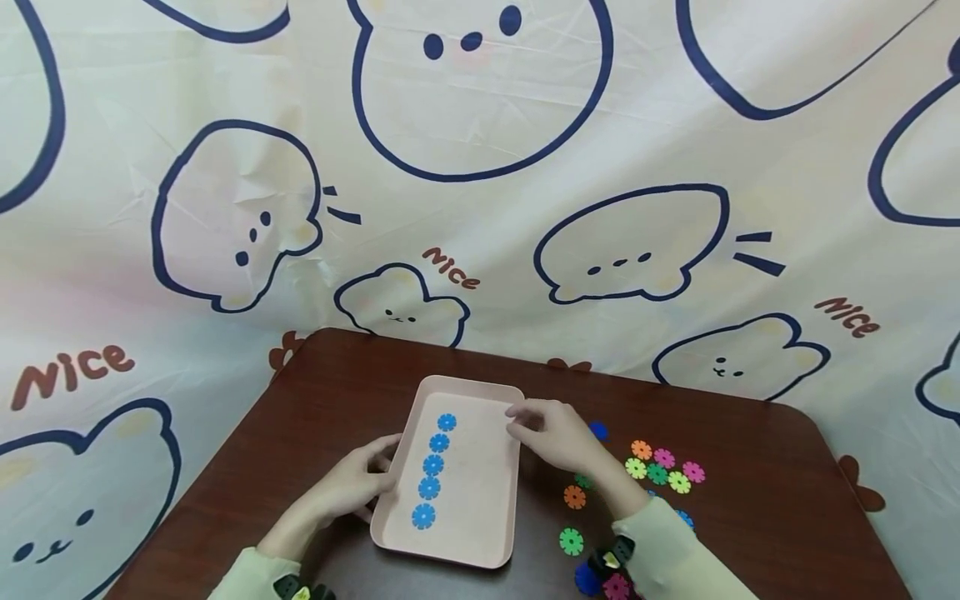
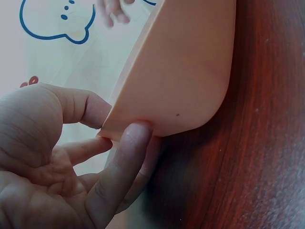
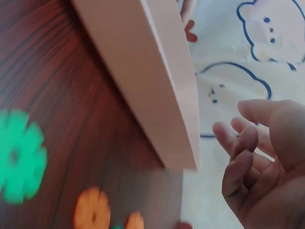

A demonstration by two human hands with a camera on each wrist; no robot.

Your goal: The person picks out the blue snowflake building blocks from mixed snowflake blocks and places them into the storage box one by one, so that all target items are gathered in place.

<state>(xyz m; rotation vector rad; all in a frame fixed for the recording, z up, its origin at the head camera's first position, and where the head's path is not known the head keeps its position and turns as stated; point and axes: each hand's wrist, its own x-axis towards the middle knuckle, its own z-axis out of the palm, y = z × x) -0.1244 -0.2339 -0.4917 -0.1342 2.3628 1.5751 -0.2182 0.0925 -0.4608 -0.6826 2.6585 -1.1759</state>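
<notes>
A shallow beige tray (image 1: pixel 480 500) lies on the table with several blue notched discs (image 1: pixel 432 465) in a column along its left half. My left hand (image 1: pixel 352 479) grips the tray's left wall; in the left wrist view, thumb and fingers (image 2: pixel 136 143) sit on either side of the beige rim (image 2: pixel 128 90). Over the tray's upper right edge hovers my right hand (image 1: pixel 555 433), its fingers loosely bent. The right wrist view shows those fingers (image 3: pixel 238 167) apart from the tray wall (image 3: pixel 138 90), with nothing visible between them.
Loose notched discs in several colours lie right of the tray, among them a green disc (image 1: pixel 572 542), an orange disc (image 1: pixel 574 497) and a pink disc (image 1: pixel 693 472). Some are partly behind the right forearm. A cartoon-printed cloth (image 1: pixel 480 217) hangs behind the dark wooden table (image 1: pixel 360 367).
</notes>
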